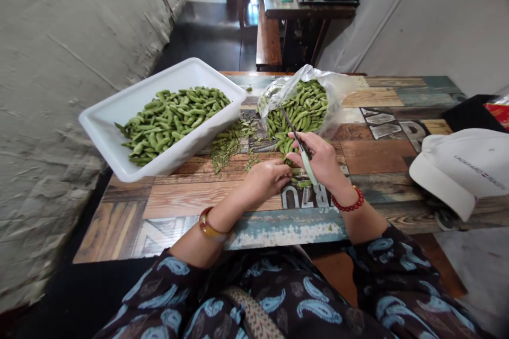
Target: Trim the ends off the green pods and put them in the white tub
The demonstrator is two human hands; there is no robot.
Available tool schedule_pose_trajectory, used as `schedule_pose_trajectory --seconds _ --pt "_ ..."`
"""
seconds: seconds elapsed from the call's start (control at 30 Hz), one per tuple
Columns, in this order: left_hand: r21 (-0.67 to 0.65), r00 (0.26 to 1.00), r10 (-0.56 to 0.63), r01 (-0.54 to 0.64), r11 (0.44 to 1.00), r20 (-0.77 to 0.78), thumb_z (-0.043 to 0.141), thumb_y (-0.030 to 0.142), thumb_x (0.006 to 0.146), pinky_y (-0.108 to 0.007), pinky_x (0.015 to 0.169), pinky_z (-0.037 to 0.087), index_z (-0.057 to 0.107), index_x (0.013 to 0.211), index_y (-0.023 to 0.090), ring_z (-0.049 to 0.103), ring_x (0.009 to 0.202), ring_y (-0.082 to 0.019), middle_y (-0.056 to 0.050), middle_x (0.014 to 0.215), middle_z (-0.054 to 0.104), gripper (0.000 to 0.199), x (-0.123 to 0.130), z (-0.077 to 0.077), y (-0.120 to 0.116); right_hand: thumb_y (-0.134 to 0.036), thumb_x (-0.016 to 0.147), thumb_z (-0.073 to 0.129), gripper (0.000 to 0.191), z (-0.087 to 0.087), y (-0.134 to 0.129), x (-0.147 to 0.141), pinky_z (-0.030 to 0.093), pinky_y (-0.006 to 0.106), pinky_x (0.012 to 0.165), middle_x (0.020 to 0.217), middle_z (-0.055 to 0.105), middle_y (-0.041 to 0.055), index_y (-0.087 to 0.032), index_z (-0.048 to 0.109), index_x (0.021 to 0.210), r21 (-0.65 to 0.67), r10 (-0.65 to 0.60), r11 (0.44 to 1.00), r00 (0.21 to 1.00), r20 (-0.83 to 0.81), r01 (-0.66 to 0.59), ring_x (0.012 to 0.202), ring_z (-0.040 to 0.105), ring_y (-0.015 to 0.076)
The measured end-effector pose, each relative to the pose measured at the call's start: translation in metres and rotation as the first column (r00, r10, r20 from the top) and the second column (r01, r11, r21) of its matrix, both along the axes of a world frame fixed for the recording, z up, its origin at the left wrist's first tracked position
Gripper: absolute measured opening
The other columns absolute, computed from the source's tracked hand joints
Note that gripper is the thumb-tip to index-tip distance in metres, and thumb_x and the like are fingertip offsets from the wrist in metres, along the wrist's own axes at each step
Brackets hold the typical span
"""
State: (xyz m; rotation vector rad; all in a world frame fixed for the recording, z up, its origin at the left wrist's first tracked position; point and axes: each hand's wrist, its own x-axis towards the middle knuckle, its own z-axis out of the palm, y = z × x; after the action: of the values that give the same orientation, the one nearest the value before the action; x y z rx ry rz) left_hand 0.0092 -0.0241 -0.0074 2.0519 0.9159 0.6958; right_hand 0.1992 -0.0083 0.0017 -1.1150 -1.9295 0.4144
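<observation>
My right hand (318,159) grips a pair of scissors (305,161) with pale green handles, its dark blades pointing up and away over the pods. My left hand (270,175) is closed, fingertips together, just left of the scissors; what it pinches is hidden. A few loose green soybean pods (302,184) lie on the table between and below my hands. Beyond them an open clear plastic bag (338,98) spills more pods (304,108). At the left, a white plastic tub (199,135) holds a heap of pods (170,122). Small green trimmings (228,148) are scattered beside it.
The patchwork wood-print table (191,193) carries a white cap (465,164) at its right side, near a black item (467,111). A grey wall (79,37) runs along the left. Farther back stand a bench (268,37) and another table (286,2) with items on it.
</observation>
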Motion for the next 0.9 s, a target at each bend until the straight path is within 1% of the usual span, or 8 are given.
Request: schedule_pose_trajectory --seconds 0.1,0.17,0.27,0.33,0.47,0.67,0.83,0.9 --pt "-0.19 0.956 0.155 -0.109 0.976 0.249 0.065 0.025 0.083 -0.025 0.069 0.042 0.067 0.077 0.017 0.056 0.071 -0.014 -0.003 0.074 0.063 0.011 -0.005 0.006 0.006 -0.052 0.087 0.067 0.046 0.001 0.0 0.0 0.056 0.036 0.08 0.089 0.068 0.0066 -0.02 0.066 0.119 -0.009 -0.005 1.0 0.999 -0.036 0.005 0.08 0.066 0.0212" --pt "-0.425 0.858 0.323 -0.138 0.894 0.4 0.068 0.035 0.083 -0.021 0.056 0.037 0.064 0.082 0.017 0.049 0.058 -0.01 0.001 0.065 0.058 0.019 -0.011 0.009 0.01 -0.052 0.087 0.067 0.045 0.002 -0.001 0.0 0.057 0.036 0.08 0.089 0.068 0.0059 -0.021 0.065 0.12 -0.024 -0.002 1.0 0.999 -0.048 0.001 0.079 0.066 0.0207" --pt "-0.673 0.688 0.503 -0.028 0.739 0.524 0.076 0.042 0.076 -0.017 0.044 0.025 0.057 0.084 0.017 0.04 0.046 -0.005 0.003 0.065 0.058 0.032 -0.017 0.014 0.014 -0.051 0.086 0.068 0.045 0.002 -0.001 0.001 0.057 0.036 0.078 0.088 0.068 0.0057 -0.021 0.065 0.12 -0.026 0.019 0.999 0.999 -0.037 -0.02 0.078 0.066 0.0207" --pt "-0.713 0.624 0.54 0.04 0.7 0.565 0.081 0.04 0.071 -0.016 0.041 0.025 0.056 0.083 0.016 0.042 0.046 -0.003 0.0 0.074 0.065 0.037 -0.019 0.017 0.015 -0.051 0.085 0.07 0.047 0.001 -0.001 0.001 0.057 0.036 0.077 0.089 0.067 0.0062 -0.021 0.065 0.121 -0.014 0.042 0.999 0.999 -0.012 -0.042 0.077 0.066 0.0208" --pt "-0.718 0.584 0.545 0.097 0.689 0.602 0.084 0.035 0.069 -0.015 0.04 0.029 0.06 0.091 0.014 0.045 0.046 -0.003 -0.001 0.076 0.068 0.039 -0.02 0.017 0.016 -0.05 0.084 0.071 0.049 -0.004 -0.001 0.001 0.057 0.037 0.074 0.093 0.067 0.0074 -0.02 0.063 0.123 0.017 0.094 0.995 0.994 0.051 -0.095 0.073 0.063 0.0197" --pt "-0.696 0.6 0.519 0.089 0.712 0.608 0.084 0.035 0.07 -0.013 0.042 0.032 0.062 0.091 0.014 0.049 0.048 -0.002 -0.001 0.079 0.066 0.037 -0.019 0.016 0.014 -0.047 0.083 0.074 0.05 -0.009 -0.002 0.0 0.056 0.036 0.074 0.097 0.066 0.0081 -0.02 0.061 0.123 0.039 0.141 0.989 0.987 0.079 -0.144 0.08 0.062 0.0213" --pt "-0.664 0.666 0.466 0.058 0.746 0.582 0.081 0.039 0.073 -0.015 0.043 0.033 0.062 0.086 0.015 0.05 0.049 -0.003 -0.001 0.081 0.066 0.034 -0.017 0.018 0.011 -0.046 0.082 0.075 0.052 -0.01 -0.004 -0.001 0.056 0.036 0.074 0.101 0.065 0.0081 -0.021 0.06 0.125 0.005 0.163 0.986 0.983 0.088 -0.164 0.08 0.062 0.0205" --pt "-0.662 0.695 0.469 0.014 0.749 0.545 0.081 0.04 0.072 -0.016 0.043 0.032 0.062 0.086 0.015 0.049 0.049 -0.004 0.001 0.076 0.064 0.034 -0.017 0.017 0.01 -0.045 0.083 0.074 0.051 -0.008 -0.005 -0.002 0.056 0.036 0.073 0.102 0.065 0.0082 -0.022 0.06 0.126 -0.011 0.176 0.984 0.98 0.095 -0.175 0.077 0.061 0.0197"
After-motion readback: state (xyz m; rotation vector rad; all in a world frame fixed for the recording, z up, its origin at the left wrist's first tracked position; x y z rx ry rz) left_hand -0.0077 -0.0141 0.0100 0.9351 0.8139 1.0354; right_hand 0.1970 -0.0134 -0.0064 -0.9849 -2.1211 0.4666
